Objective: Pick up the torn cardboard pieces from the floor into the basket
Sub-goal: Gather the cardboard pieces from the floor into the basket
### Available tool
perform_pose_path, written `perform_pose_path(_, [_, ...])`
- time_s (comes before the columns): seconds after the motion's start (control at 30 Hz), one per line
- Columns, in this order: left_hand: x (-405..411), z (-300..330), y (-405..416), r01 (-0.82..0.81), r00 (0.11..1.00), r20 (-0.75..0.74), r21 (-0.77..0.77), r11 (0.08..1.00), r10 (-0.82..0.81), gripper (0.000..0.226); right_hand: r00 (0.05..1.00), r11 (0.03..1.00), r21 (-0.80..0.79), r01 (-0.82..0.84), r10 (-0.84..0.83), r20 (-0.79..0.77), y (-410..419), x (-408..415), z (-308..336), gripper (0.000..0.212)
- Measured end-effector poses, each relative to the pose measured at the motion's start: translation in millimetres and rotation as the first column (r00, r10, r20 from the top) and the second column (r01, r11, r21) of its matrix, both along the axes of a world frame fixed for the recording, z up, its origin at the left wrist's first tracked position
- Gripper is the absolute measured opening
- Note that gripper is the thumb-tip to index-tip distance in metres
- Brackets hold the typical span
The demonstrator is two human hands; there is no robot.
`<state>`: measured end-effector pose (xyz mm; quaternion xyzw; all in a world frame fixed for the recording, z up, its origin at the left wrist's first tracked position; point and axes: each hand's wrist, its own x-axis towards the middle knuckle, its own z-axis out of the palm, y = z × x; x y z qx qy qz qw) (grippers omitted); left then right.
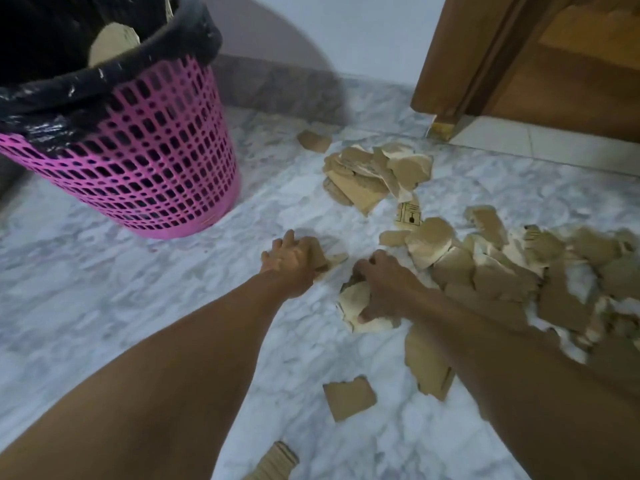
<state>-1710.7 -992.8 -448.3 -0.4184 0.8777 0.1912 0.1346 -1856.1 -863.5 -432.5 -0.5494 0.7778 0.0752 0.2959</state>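
Left hand [291, 263] gripping one torn brown cardboard piece [320, 256], right hand [384, 289] clutching pale scraps [356, 303], one pink lattice plastic basket [156, 161] standing apart, marble floor [104, 282] lying open between.

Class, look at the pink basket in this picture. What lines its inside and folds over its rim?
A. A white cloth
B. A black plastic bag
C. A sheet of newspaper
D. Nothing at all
B: a black plastic bag drapes over the rim of the pink basket, with a cardboard piece showing inside.
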Motion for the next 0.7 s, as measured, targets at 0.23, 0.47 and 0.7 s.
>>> perform_pose_path(0.23, [-12.1, -5.2, -9.9, -0.129, 0.976, -0.163, 0.086, 0.988, 0.141, 0.085, 0.971, 0.977, 0.014, 0.211, -0.211, 0.111, -24.6, -17.3, 4.4, 0.057])
perform_pose_path(0.47, [-42.1, 4.3, -30.9, -0.134, 0.976, -0.149, 0.177, 0.975, 0.161, 0.082, 0.898, 0.899, 0.027, 0.436, -0.434, -0.066, -51.6, -86.2, 17.3, 0.044])
perform_pose_path(0.7, [-48.4, -1.2, -14.9, -0.148, 0.988, 0.046, 0.032, 0.988, 0.147, 0.081, 0.910, 0.914, 0.093, 0.394, -0.373, -0.183, -42.8, -122.8, 15.3, 0.074])
